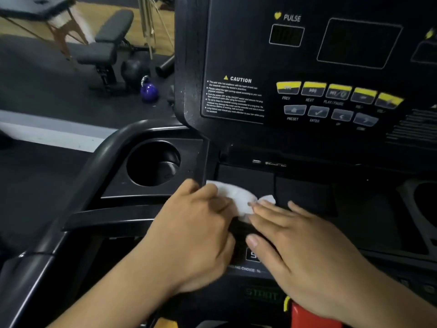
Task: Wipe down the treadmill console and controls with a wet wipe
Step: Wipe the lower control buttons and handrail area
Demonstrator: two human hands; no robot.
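White wet wipe (238,200) lies bunched on the lower tray of the treadmill console (295,192), pinched in the curled fingers of the left hand (201,233), while the right hand (305,242) rests flat, fingers spread, touching its edge. Wiping looks early: the button panel (338,100) above seems untouched. Left cup holder (153,162) appears empty.

Both hands meet low on the black treadmill console (236,55). The left hand (196,228) pinches a white wet wipe (236,197) against the tray below the display; the right hand (305,245) lies flat, fingertips touching the wipe's edge. Above sit yellow buttons (338,92) and a caution label (234,97). A round cup holder (153,163) opens just left of the wipe.
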